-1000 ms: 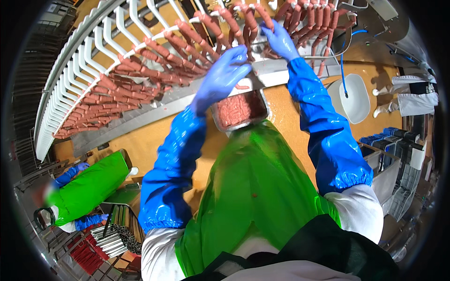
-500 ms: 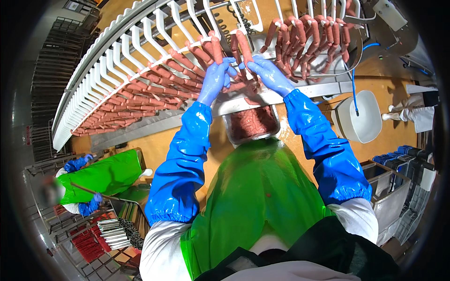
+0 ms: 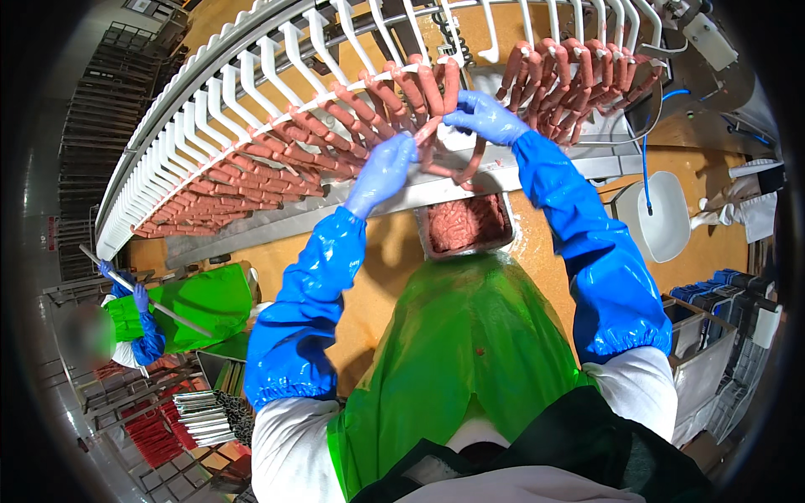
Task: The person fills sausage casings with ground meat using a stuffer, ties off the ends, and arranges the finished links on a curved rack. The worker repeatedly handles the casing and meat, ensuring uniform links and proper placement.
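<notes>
Both my hands wear blue gloves and work at a string of pink sausages beneath a rail of white hooks. My left hand is closed on the end of one sausage link, a little below the hooks. Higher and to the right, my right hand pinches the links where they hang from a hook. Part of the string dangles below my hands in a loop. Hanging sausages fill the hooks to the left, and another bunch hangs to the right of my right hand.
A metal tray of raw meat sits in front of my green apron, below a metal ledge. To the right stands a white tub with a blue hose. At the left, a co-worker in a green apron grips a long pole.
My left hand has moved down and left, drawing a sausage link with it; my right hand has shifted slightly right. The hanging sausages have moved right. The co-worker's pole is raised.
</notes>
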Tool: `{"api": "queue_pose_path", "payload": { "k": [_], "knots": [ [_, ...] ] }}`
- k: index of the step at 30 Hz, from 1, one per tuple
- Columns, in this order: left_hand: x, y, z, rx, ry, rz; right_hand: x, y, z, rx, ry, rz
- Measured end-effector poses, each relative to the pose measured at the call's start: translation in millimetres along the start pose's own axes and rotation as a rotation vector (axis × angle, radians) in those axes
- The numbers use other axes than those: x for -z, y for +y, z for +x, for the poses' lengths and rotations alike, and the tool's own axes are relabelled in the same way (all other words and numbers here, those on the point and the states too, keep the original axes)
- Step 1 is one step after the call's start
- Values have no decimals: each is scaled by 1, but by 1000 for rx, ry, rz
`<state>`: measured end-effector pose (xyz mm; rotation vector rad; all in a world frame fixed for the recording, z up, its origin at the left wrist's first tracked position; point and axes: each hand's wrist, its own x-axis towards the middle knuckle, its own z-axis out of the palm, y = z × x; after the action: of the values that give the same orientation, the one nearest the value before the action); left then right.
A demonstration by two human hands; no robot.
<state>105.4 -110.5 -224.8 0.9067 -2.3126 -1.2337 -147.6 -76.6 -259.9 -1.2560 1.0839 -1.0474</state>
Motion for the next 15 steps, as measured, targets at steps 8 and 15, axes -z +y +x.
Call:
{"api": "queue_pose_path", "payload": {
  "k": [8,15],
  "knots": [
    [-12,41,133,431,-30,-1782,-64,-3,25,376,484,684],
    [-35,38,78,-92,576,-523,-46,-32,20,93,742,-258]
  ]
}}
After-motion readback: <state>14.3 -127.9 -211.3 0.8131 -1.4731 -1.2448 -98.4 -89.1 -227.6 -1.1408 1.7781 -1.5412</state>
